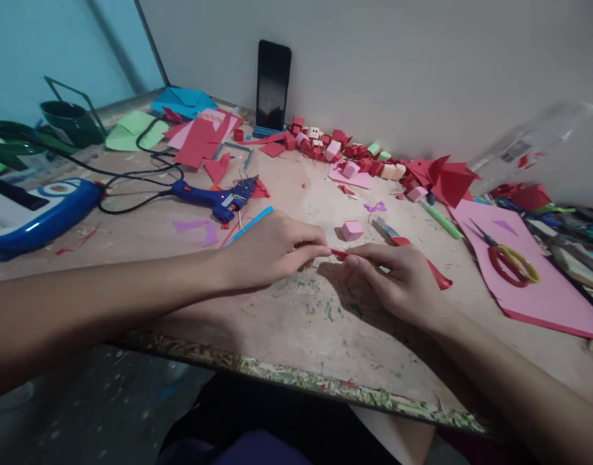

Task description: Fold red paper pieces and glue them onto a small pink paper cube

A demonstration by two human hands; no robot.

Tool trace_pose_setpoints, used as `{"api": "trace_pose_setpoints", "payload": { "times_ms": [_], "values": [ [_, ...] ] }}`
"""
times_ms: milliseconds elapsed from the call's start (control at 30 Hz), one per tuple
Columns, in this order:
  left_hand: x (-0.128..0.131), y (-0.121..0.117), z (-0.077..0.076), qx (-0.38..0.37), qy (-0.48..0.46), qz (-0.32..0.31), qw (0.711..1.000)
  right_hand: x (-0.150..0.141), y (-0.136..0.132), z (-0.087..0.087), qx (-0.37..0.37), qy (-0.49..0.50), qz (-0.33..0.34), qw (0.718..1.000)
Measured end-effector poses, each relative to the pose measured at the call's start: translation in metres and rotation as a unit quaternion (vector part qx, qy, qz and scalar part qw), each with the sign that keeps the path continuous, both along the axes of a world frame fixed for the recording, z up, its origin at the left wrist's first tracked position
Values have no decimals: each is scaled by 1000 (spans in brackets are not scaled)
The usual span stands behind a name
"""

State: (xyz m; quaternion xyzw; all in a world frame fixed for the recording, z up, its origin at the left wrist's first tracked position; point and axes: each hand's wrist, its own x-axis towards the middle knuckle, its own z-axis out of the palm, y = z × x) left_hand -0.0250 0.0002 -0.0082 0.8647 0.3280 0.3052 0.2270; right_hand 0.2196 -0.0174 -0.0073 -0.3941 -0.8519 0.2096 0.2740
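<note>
Between my two hands runs a thin red strip (338, 252), which looks like folded paper. My left hand (289, 248) pinches its left end, fingers closed. The other end is pinched between the thumb and fingers of my right hand (398, 274). Just beyond the strip sits a small pink paper cube (352, 230). A red-handled tool with a flat grey metal end (386, 228) lies partly hidden under my right hand. Past my left hand a blue stick (250, 225) rests on the table, near a blue glue gun (219, 199) lying on its side.
A phone (272, 87) stands upright against the wall. Several red and pink paper cubes (332, 150) line the back. Scissors (512, 263) lie on pink sheets (558, 294) at right. Paper scraps (199, 142), a black cord (132, 174) and a blue-and-white device (44, 213) occupy the left.
</note>
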Motion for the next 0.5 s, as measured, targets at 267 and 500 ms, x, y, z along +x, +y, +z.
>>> {"api": "trace_pose_setpoints", "payload": {
  "times_ms": [267,500],
  "values": [
    [1,5,-1,-37,-52,28,998,4,6,-4,-20,18,-40,999],
    [3,3,-1,-42,-51,19,998,1,4,-4,-14,11,-24,1000]
  ]
}}
